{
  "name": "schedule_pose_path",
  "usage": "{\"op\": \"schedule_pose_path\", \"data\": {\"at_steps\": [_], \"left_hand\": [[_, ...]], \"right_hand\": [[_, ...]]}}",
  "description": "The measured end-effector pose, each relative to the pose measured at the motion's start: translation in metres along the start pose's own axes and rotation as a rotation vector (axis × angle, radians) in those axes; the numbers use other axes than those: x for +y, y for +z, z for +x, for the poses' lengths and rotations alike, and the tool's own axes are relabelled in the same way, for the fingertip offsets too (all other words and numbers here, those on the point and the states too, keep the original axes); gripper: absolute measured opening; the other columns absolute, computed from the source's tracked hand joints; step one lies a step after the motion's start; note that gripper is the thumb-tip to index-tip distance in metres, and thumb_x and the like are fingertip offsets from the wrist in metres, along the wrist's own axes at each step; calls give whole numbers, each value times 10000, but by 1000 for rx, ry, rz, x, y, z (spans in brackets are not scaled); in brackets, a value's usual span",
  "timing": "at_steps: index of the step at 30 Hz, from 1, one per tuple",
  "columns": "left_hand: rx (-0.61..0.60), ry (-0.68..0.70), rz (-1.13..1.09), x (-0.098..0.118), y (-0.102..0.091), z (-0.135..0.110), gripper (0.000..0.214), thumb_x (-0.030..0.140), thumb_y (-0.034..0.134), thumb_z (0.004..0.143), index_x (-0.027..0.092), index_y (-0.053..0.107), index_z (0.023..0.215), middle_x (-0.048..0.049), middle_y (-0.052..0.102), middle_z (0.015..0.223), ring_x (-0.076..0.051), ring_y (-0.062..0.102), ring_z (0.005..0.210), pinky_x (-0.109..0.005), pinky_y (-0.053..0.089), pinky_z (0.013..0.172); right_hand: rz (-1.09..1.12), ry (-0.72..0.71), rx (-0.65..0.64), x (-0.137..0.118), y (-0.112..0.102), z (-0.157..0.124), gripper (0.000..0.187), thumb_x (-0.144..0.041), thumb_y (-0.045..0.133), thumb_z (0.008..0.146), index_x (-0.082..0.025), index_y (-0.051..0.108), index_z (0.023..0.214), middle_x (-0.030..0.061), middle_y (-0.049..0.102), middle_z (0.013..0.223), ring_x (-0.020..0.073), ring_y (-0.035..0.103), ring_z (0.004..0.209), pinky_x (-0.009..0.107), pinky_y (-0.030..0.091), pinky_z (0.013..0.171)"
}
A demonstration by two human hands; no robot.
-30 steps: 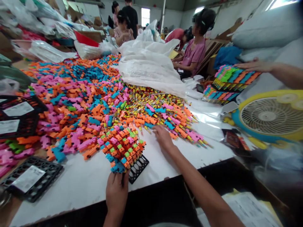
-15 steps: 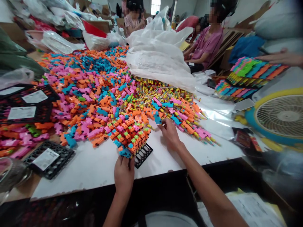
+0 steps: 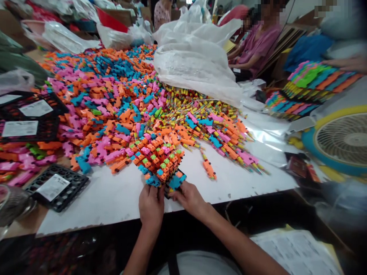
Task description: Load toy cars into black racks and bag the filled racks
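My left hand (image 3: 151,204) is closed at the near end of a black slotted tray (image 3: 167,195), whose edge shows below its load. Rows of small orange, blue, pink and green toy cars (image 3: 164,158) stand packed in it. My right hand (image 3: 192,199) pinches a blue toy car (image 3: 176,181) at the tray's right side, close to my left fingers. Whether that car's stem is inside a slot is hidden. To the right of my right hand, an orange toy car on a yellow stick (image 3: 209,169) lies on the white tabletop (image 3: 114,204).
Loose toy cars (image 3: 109,103) heap across the left and back. Yellow sticks (image 3: 192,110) lie behind the tray, beneath a white plastic bag (image 3: 195,65). A labelled black tray (image 3: 59,187) rests at left. A fan (image 3: 344,141) and filled trays (image 3: 321,82) stand right; other people sit behind.
My right hand has moved left and toward me, bringing the blue toy car from beside the pile to the tray. The orange car on its stick now shows on the tabletop.
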State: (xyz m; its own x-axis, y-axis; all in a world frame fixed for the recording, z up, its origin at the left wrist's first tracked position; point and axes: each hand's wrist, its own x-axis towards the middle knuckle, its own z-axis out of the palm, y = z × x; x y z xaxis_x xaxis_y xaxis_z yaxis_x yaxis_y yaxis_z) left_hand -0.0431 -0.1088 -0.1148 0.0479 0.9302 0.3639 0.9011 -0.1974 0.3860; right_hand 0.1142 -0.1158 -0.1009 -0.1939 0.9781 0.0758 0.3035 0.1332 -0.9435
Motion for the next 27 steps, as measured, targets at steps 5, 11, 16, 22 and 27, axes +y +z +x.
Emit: {"op": "schedule_pose_path", "data": {"at_steps": [5, 11, 16, 22, 27], "left_hand": [[-11, -1, 14, -2, -4, 0, 221, 222, 467, 860, 148, 646, 967, -80, 613, 837, -215, 581, 751, -318, 474, 633], [12, -16, -109, -2, -5, 4, 221, 159, 471, 819, 183, 631, 971, -63, 622, 907, -190, 603, 794, -299, 497, 674], [-2, -105, -109, 1, -11, 1, 177, 202, 484, 839, 179, 599, 971, -67, 608, 899, -206, 598, 815, -321, 499, 680], [27, -44, -268, 0, -25, -27, 180, 287, 473, 909, 199, 572, 1031, -56, 636, 972, -183, 605, 933, -324, 509, 828], [106, 90, -179, 5, -14, -41, 270, 341, 551, 875, 186, 594, 1093, -89, 644, 1009, -211, 592, 979, -360, 517, 844]], "right_hand": [[-311, -243, -14, -3, 9, -3, 135, -280, 505, 918, -167, 527, 987, 91, 624, 917, 200, 602, 806, 303, 492, 695], [-291, -150, 59, 2, -51, 32, 91, -248, 554, 888, -217, 580, 969, 34, 623, 939, 162, 592, 856, 262, 471, 762], [-752, 81, 426, 23, -109, 89, 155, -137, 475, 860, -171, 612, 924, 94, 604, 971, 211, 530, 932, 309, 422, 799], [-702, 70, 487, 16, -117, 89, 124, -171, 466, 856, -159, 549, 946, 106, 595, 1000, 211, 542, 897, 322, 428, 779], [-56, 112, 223, 1, -84, 38, 267, -307, 505, 870, -208, 454, 1112, 0, 601, 827, 124, 561, 582, 277, 474, 601]]}}
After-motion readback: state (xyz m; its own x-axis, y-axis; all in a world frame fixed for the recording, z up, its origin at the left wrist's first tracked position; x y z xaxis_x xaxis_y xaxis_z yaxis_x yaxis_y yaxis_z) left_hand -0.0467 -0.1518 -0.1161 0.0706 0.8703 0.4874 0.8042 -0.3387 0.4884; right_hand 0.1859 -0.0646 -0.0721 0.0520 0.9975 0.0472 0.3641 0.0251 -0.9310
